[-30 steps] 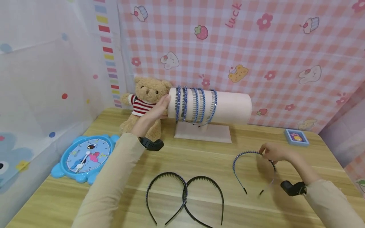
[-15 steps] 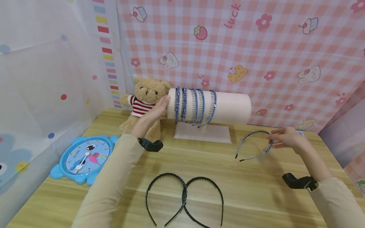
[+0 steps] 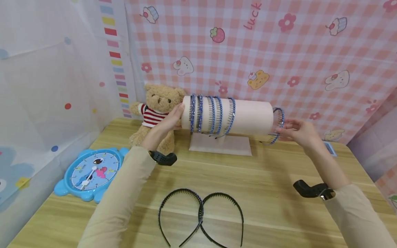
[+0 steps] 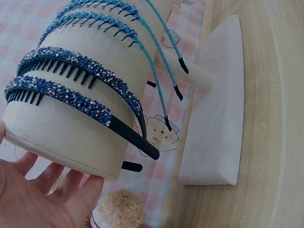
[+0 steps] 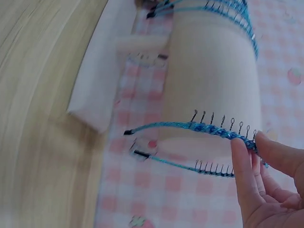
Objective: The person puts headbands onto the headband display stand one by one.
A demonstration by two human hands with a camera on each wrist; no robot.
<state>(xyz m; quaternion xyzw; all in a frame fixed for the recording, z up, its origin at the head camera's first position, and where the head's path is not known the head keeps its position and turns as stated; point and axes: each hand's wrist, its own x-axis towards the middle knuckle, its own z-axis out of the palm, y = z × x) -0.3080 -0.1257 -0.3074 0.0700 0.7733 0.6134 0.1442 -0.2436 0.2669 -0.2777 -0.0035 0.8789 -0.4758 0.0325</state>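
Note:
A pale pink headband display roll (image 3: 252, 115) stands on a flat base, carrying several blue headbands (image 3: 219, 115). My left hand (image 3: 170, 120) touches the roll's left end; in the left wrist view its fingers (image 4: 78, 194) lie spread along the end's rim, beside two bands of dark blue and silver stones (image 4: 71, 97). My right hand (image 3: 299, 132) pinches a blue beaded headband (image 3: 281, 119) with wire teeth, thumb against fingers. This headband is at the roll's right end; in the right wrist view its two dark tips point left and its upper arm (image 5: 166, 124) overlaps the roll.
Two black headbands (image 3: 181, 191) lie overlapping on the wooden table (image 3: 270, 206) at the front. A teddy bear (image 3: 155, 136) sits behind my left hand, and a blue toy clock (image 3: 96, 170) lies at the left. A small blue frame (image 3: 330, 148) is partly behind my right wrist.
My right hand has lifted the blue headband off the table and carried it up and left to the roll's right end, turning it on the way. My left hand stays in place.

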